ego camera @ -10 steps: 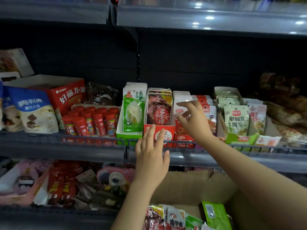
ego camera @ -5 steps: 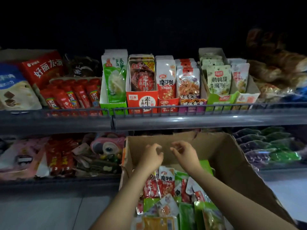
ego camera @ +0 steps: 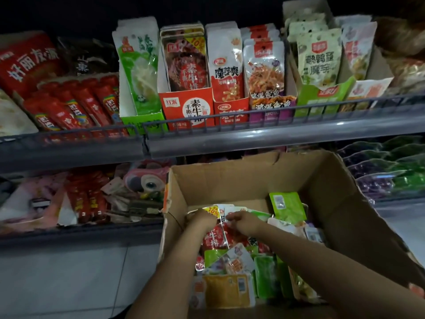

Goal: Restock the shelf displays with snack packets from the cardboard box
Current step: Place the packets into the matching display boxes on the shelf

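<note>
An open cardboard box stands on the floor under the shelf, full of mixed snack packets. Both my hands reach into its far left part. My left hand is curled round the top of a red packet with a yellow 10% corner. Beside it, my right hand pinches the top edge of a red and white packet. Above, the shelf rail fronts a row of display boxes, among them a red one holding matching red packets.
A green packet leans on the box's back wall and a yellow one lies near me. Red sausage sticks fill the shelf's left. The lower shelf holds jumbled goods. Grey floor tiles lie left of the box.
My hands came down from the shelf displays into the box and closed on packets there. The view tilted down with them.
</note>
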Tool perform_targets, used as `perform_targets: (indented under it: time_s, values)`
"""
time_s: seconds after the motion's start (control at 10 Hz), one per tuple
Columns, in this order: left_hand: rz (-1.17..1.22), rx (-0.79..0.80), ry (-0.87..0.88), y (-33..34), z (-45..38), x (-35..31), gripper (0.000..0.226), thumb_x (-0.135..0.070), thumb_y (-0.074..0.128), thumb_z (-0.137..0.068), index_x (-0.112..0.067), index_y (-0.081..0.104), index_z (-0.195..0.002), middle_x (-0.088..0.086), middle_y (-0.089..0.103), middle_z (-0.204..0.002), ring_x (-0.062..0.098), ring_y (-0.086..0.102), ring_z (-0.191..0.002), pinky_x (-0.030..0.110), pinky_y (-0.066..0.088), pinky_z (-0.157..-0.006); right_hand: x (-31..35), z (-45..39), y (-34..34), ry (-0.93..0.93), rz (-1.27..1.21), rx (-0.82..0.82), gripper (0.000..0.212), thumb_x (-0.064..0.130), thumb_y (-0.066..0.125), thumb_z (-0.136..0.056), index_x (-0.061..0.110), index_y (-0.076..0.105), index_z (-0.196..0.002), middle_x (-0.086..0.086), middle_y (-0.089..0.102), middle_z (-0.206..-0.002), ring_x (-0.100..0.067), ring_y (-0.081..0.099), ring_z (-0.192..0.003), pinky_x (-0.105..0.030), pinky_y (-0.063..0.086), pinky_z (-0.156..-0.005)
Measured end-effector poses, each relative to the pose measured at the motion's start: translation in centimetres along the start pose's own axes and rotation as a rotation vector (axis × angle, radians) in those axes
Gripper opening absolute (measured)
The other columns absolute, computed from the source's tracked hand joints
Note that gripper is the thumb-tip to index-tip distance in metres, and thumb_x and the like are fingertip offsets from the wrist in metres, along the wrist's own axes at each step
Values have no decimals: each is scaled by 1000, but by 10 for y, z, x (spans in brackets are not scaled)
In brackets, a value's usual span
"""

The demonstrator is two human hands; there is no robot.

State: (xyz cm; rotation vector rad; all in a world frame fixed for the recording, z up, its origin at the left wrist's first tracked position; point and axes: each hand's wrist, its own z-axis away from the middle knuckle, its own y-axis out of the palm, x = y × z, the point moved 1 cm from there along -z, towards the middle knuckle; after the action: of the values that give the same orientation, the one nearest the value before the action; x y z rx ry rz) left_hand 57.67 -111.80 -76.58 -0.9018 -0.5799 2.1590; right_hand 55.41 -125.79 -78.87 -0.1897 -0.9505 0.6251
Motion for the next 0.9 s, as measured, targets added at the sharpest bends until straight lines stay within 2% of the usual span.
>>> perform_targets:
  time_s: [0.1,0.2,0.3,0.4,0.5,0.6,0.7,0.8,0.9]
  values:
    - [147,35,16,2,-6,2,32,-11,48,-95,-3,57,-125,6,63,-103,21,53,-90,28,46,-79,1,-3,6,44,-78,-21,26,18,60,-91,8,65,-115,-9,65,-114,-17,59,-94,-23,47,-81]
    - [236,49,-47,3,-2,1,21,-6,50,-93,-5,58,-112,12,60,-105,26,56,-91,38,53,-84,-2,-7,9,81,-225,-50,13,17,66,-87,11,64,-76,-8,65,-86,-15,55,-73,-26,45,-67]
    - [288,-33,-52,0,-6,-3,28,-3,49,-89,-3,54,-116,17,59,-114,29,59,-91,39,54,-81,-3,-10,6,123,-267,-140,35,20,66,-87,18,43,-61,-1,51,-66,-12,46,-61,-23,37,-56]
    - [331,-117,-33,-6,-9,-7,29,-10,54,-83,0,61,-109,22,65,-111,35,65,-98,40,55,-79,2,-6,-5,103,-349,-208,30,16,64,-88,16,46,-65,-4,57,-70,-15,52,-62,-22,43,-58]
    - [419,-140,-10,-19,5,-17,25,-20,61,-85,-1,67,-100,18,69,-101,33,66,-93,35,53,-76,12,6,-23,42,-449,-196,27,12,60,-91,17,51,-66,0,58,-64,-11,52,-54,-16,42,-49]
    - [602,-139,3,-34,25,-27,25,-29,57,-92,-6,64,-95,6,64,-85,23,59,-77,30,47,-70,28,22,-41,-59,-512,-178,15,13,59,-92,15,63,-78,-3,66,-73,-17,56,-68,-25,43,-65]
    - [854,-45,-6,-48,44,-35,20,-29,57,-94,-11,57,-86,2,58,-82,15,54,-73,26,47,-58,45,39,-56,-148,-558,-166,8,12,57,-93,8,64,-93,-5,65,-75,-15,57,-64,-21,44,-57]
    - [1003,59,1,-62,64,-40,22,-34,61,-90,-13,55,-95,6,61,-94,17,59,-79,22,50,-47,63,58,-65,-210,-580,-142,9,13,55,-94,8,63,-94,-3,65,-74,-8,59,-55,-17,46,-50]
    - [1052,63,72,-76,82,-44,22,-36,61,-89,-15,56,-96,8,64,-99,19,62,-86,22,51,-50,78,73,-72,-248,-547,-130,12,20,56,-94,10,63,-90,-4,67,-77,-13,61,-63,-23,50,-59]
